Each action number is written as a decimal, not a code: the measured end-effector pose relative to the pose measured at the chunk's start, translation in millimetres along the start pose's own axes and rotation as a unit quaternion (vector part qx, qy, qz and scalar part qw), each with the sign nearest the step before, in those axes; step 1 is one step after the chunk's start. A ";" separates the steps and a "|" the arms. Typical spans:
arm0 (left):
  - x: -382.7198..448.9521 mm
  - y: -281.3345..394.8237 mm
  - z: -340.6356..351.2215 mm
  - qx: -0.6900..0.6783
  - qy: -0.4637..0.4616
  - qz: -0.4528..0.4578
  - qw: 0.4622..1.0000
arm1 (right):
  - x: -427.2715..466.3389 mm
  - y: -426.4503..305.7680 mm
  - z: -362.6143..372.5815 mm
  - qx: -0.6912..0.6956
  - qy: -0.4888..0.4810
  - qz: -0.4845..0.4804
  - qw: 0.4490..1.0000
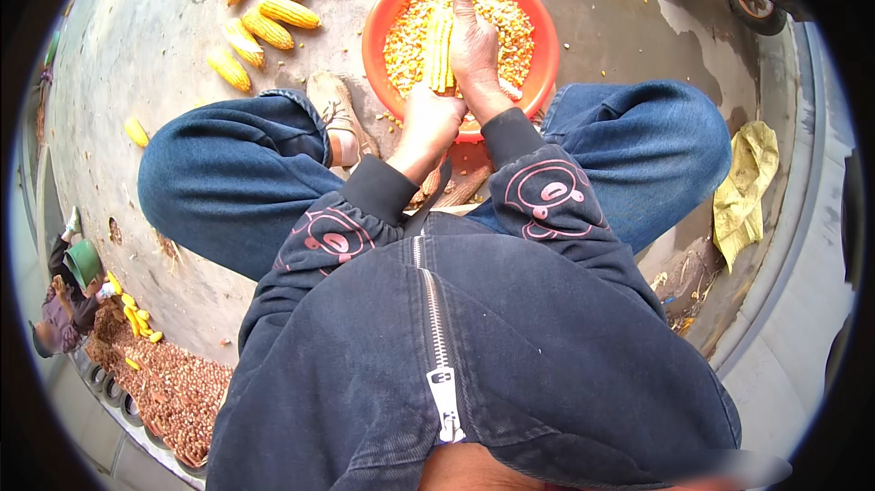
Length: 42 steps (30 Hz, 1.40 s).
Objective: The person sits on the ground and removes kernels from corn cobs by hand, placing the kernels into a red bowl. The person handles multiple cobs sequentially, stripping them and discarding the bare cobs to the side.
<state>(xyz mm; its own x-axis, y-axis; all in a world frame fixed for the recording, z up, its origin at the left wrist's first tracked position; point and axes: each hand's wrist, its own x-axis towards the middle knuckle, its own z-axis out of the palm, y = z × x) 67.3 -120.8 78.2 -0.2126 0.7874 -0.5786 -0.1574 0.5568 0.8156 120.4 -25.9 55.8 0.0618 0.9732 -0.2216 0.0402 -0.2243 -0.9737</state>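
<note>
An orange-red plastic basin [372,46] stands on the ground between my legs, holding loose yellow corn kernels [516,29]. Over it, my left hand [434,115] grips the near end of a corn cob [438,46] that still bears rows of yellow kernels. My right hand [473,43] lies along the cob's right side, thumb pointing away from me, its palm and fingers pressed to the ear; some of its fingers are hidden. Below the basin's near rim, bare cobs [467,187] lie partly covered by my sleeves.
Several whole corn ears [288,11] and scattered kernels lie on the concrete left of the basin. A yellow woven sack [745,190] is at right, wheels [755,2] at upper right. At far left a person [65,306] sits by a green bucket [83,263] and a large cob heap [171,388].
</note>
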 end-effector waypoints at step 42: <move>19.0 -13.4 8.4 0.111 -0.004 0.154 0.982 | 1.6 -12.9 -14.2 -0.009 -0.028 -0.062 0.998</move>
<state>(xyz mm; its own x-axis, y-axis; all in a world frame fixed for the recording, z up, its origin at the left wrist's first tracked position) 73.5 -111.1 56.4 -0.2100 0.9288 -0.3053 0.1282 0.3357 0.9332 134.2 -22.2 68.7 -0.0005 0.9947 -0.1024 0.0628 -0.1021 -0.9928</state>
